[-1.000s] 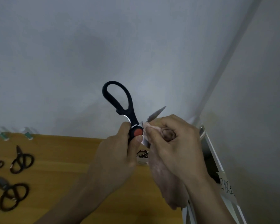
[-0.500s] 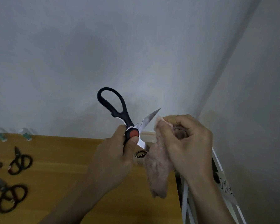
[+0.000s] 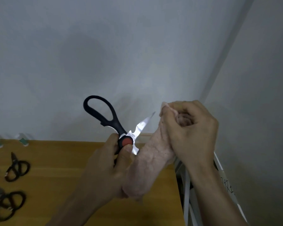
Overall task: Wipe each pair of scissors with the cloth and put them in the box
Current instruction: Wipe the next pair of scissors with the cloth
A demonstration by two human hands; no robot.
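One pair mid-wipe, several still waiting

The left hand (image 3: 103,168) pinches the open scissors (image 3: 116,128) at the red pivot, held up over the table (image 3: 55,160); the right hand (image 3: 189,132) is fisted round the cloth (image 3: 147,170), just clear of the blade tip. Three pairs (image 3: 17,167) lie unwiped at left. The box (image 3: 186,185) shows only its rim; its label (image 3: 229,186) is illegible.
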